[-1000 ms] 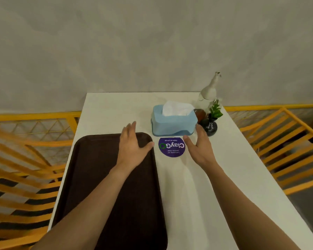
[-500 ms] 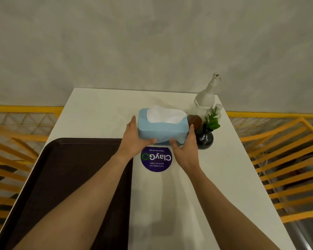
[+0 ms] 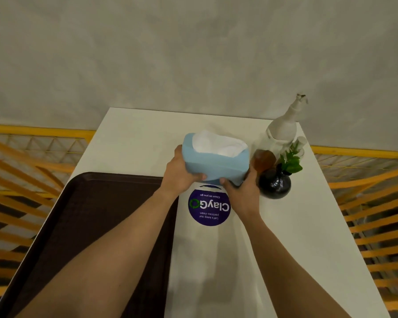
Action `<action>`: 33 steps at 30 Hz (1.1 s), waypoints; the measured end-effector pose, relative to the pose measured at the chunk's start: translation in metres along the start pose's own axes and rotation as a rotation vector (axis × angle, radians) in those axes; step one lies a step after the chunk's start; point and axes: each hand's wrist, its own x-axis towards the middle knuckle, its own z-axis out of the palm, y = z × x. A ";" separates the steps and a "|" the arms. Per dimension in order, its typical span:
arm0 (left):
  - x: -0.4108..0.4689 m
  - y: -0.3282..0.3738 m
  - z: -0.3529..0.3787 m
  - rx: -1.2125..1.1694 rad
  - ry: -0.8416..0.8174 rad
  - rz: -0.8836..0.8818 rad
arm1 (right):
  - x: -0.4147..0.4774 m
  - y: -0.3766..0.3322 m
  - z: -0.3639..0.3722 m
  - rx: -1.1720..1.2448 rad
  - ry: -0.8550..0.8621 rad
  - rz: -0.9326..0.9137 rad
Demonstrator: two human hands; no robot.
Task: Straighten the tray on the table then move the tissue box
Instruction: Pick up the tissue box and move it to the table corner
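A light blue tissue box (image 3: 218, 162) with white tissue showing at its top is held above the white table (image 3: 296, 226), tilted toward me. My left hand (image 3: 179, 174) grips its left end and my right hand (image 3: 241, 189) grips its right end and underside. A dark brown tray (image 3: 90, 214) lies flat on the left half of the table, its long side running along the table's left edge; my left forearm crosses over it.
A round purple sticker (image 3: 209, 207) lies on the table under the box. At the right stand a dark round vase with a green sprig (image 3: 276, 182), a small amber bottle (image 3: 262, 159) and a white pump bottle (image 3: 283, 129). Yellow railings flank the table on both sides.
Both hands went from lying flat beside the box to gripping its ends, then lifted it off the table and tilted it. The view shifted, so the tray sits further left in frame.
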 end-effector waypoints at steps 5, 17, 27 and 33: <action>0.001 0.005 -0.009 -0.012 0.045 0.030 | 0.005 -0.009 0.006 -0.030 0.004 -0.035; -0.008 -0.001 -0.114 0.027 0.190 0.120 | -0.005 -0.074 0.071 0.012 -0.106 -0.177; -0.016 -0.042 -0.235 0.042 0.249 0.119 | -0.038 -0.137 0.170 -0.025 -0.139 -0.215; -0.016 -0.075 -0.289 0.034 0.239 0.131 | -0.062 -0.158 0.222 -0.047 -0.124 -0.230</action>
